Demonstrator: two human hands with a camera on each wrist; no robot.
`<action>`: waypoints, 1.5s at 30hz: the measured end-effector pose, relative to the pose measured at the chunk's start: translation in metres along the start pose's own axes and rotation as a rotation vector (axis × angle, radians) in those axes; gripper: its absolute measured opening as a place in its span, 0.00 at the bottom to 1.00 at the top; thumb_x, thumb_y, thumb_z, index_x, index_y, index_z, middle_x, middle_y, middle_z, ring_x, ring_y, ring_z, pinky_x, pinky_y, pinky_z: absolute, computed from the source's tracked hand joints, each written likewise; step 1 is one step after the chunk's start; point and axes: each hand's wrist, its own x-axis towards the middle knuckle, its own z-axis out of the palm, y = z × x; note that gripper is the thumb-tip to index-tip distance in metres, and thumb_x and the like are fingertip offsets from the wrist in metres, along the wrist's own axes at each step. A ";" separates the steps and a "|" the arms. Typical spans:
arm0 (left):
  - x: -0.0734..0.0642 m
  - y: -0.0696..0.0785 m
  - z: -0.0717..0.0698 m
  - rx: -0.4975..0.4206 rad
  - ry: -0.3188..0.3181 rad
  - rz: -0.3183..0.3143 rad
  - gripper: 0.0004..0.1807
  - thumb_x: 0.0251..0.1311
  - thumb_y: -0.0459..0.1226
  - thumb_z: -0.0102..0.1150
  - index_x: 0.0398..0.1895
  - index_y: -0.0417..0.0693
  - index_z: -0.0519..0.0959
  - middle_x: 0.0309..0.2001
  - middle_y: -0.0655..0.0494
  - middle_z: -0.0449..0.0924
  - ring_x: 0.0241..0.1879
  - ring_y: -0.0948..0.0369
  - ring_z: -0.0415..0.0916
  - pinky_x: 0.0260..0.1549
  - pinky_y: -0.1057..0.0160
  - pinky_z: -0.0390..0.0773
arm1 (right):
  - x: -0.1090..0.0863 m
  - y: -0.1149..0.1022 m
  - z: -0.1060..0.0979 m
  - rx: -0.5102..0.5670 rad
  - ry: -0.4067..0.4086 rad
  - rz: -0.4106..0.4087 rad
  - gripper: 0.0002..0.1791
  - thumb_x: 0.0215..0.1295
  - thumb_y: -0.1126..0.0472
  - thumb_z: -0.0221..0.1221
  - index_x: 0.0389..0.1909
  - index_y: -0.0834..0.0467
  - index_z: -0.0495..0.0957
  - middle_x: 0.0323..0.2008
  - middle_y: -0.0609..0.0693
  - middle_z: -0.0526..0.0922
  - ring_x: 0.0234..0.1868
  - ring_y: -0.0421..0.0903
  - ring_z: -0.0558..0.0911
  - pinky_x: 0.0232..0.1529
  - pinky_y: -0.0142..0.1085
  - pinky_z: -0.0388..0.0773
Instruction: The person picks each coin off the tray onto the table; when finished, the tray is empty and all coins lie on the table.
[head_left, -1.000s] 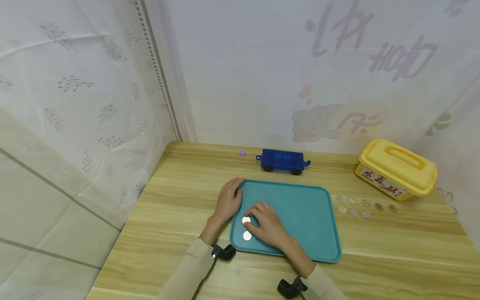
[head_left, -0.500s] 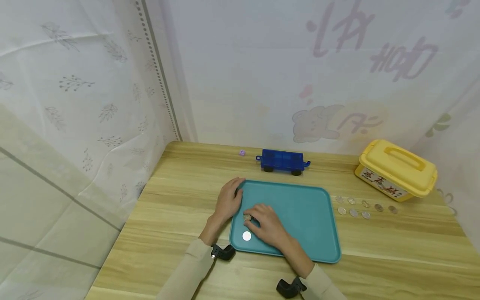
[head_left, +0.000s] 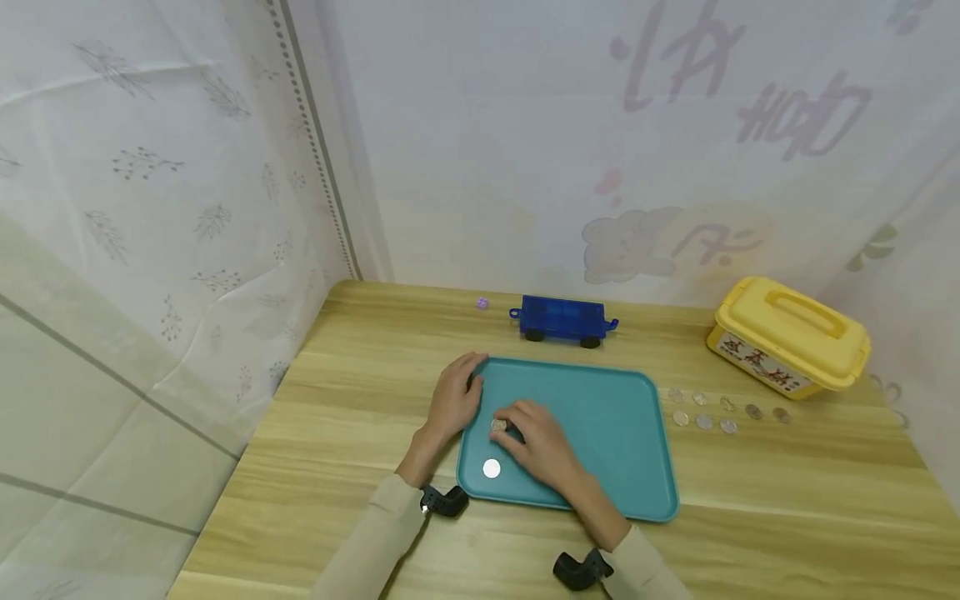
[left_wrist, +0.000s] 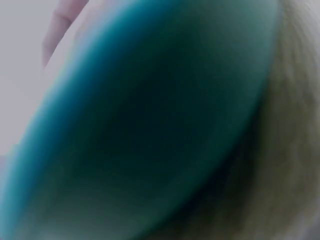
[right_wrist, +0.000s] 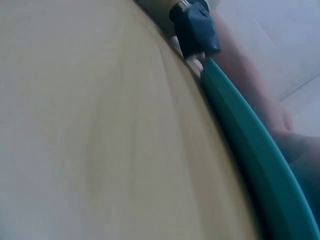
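In the head view, my right hand (head_left: pixel 542 443) is over the left half of the teal tray (head_left: pixel 600 433), pinching a coin (head_left: pixel 498 425) between thumb and fingertips. A second round coin (head_left: pixel 491 468) shines white on the tray just below it, near the front left corner. My left hand (head_left: pixel 455 394) rests along the tray's left rim, fingers reaching toward the back corner and thumb on the inner side. The tray's rim (left_wrist: pixel 65 105) fills most of the left wrist view, blurred. In the right wrist view, the tray's edge (right_wrist: pixel 255 145) runs along the wooden table.
Two rows of coins (head_left: pixel 703 422) lie on the table right of the tray. A yellow lidded box (head_left: pixel 791 333) stands behind them. Behind the tray is a blue toy wagon (head_left: pixel 562 318), with a small purple piece (head_left: pixel 482 303) to its left. Patterned curtains hang around the table.
The upper coin, flat and bright on the tray before, is now darker, tilted and pinched by the right hand, which has shifted slightly back and right. The left hand stays on the rim.
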 end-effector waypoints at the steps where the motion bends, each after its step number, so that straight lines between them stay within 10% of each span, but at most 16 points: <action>1: 0.000 0.000 -0.001 0.001 0.005 0.000 0.21 0.70 0.32 0.52 0.65 0.44 0.75 0.67 0.42 0.73 0.70 0.45 0.66 0.71 0.43 0.64 | 0.000 0.002 -0.003 0.006 0.004 0.012 0.14 0.63 0.52 0.66 0.46 0.54 0.85 0.38 0.45 0.83 0.39 0.41 0.80 0.42 0.38 0.78; 12: -0.001 0.001 0.003 0.010 0.003 0.019 0.22 0.69 0.32 0.51 0.65 0.42 0.75 0.66 0.42 0.74 0.69 0.44 0.67 0.70 0.43 0.65 | -0.047 0.065 -0.073 -0.017 0.214 0.075 0.17 0.51 0.65 0.74 0.44 0.59 0.84 0.36 0.45 0.83 0.38 0.38 0.76 0.40 0.30 0.74; 26: -0.002 0.002 0.004 0.022 0.018 0.027 0.21 0.69 0.32 0.52 0.64 0.41 0.76 0.66 0.41 0.74 0.69 0.45 0.68 0.70 0.44 0.66 | -0.118 0.126 -0.150 -0.117 0.309 0.448 0.15 0.65 0.62 0.66 0.51 0.62 0.82 0.42 0.52 0.81 0.41 0.26 0.69 0.36 0.11 0.68; 37: 0.001 0.000 0.003 0.029 0.043 0.057 0.21 0.68 0.31 0.52 0.63 0.40 0.76 0.64 0.40 0.75 0.67 0.43 0.70 0.68 0.42 0.68 | -0.162 0.152 -0.189 -0.211 0.442 0.490 0.17 0.58 0.69 0.69 0.48 0.68 0.82 0.42 0.61 0.81 0.44 0.16 0.65 0.43 0.15 0.61; 41: 0.001 0.001 0.001 0.030 0.019 0.034 0.21 0.69 0.31 0.52 0.64 0.42 0.75 0.66 0.41 0.74 0.69 0.45 0.68 0.70 0.44 0.66 | -0.172 0.154 -0.196 -0.268 0.443 0.546 0.15 0.60 0.66 0.68 0.47 0.68 0.82 0.44 0.65 0.81 0.48 0.31 0.72 0.50 0.21 0.62; 45: 0.001 0.001 0.000 0.029 0.011 0.023 0.21 0.69 0.32 0.52 0.65 0.42 0.75 0.66 0.42 0.74 0.69 0.46 0.68 0.70 0.46 0.66 | -0.177 0.159 -0.198 -0.328 0.385 0.529 0.15 0.62 0.63 0.67 0.45 0.69 0.82 0.44 0.69 0.80 0.49 0.63 0.75 0.54 0.48 0.69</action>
